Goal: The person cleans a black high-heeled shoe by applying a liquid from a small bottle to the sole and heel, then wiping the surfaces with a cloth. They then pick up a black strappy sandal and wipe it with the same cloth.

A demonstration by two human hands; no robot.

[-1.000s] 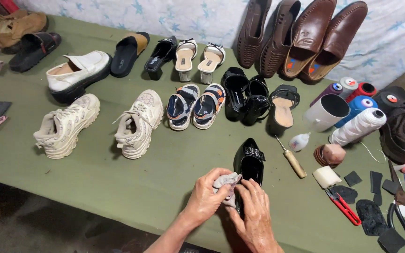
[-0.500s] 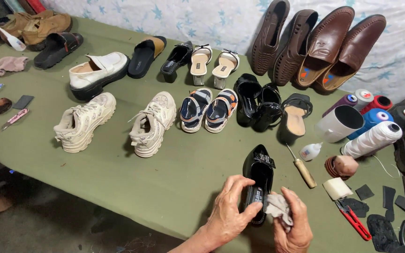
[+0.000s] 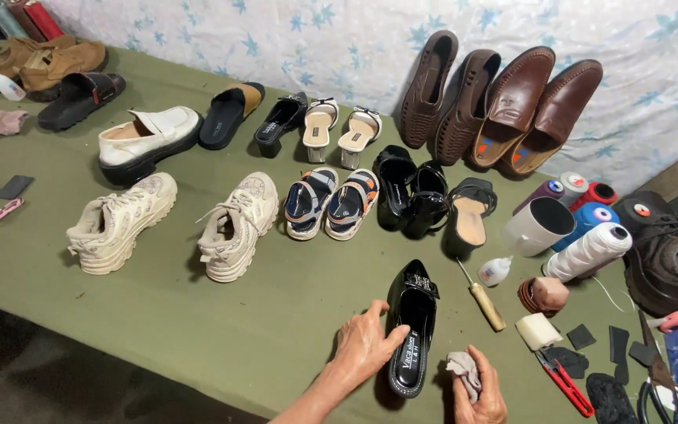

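The glossy black pointed flat shoe with a bow (image 3: pixel 412 330) lies upright on the green cloth-covered tabletop (image 3: pixel 221 314), toe pointing away; the left hand (image 3: pixel 366 345) rests against its near side, fingers loosely spread, thumb on the rim, steadying rather than gripping; the right hand (image 3: pixel 484 392) is closed around a crumpled grey rag (image 3: pixel 463 371) just beside the heel; wiping well would mean bracing the shoe firmly and keeping strokes clear of the wooden-handled awl (image 3: pixel 482 298) nearby

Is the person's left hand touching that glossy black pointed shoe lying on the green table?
Touching. The head view shows the left hand resting against the glossy black pointed shoe, its thumb laid over the shoe's side edge.
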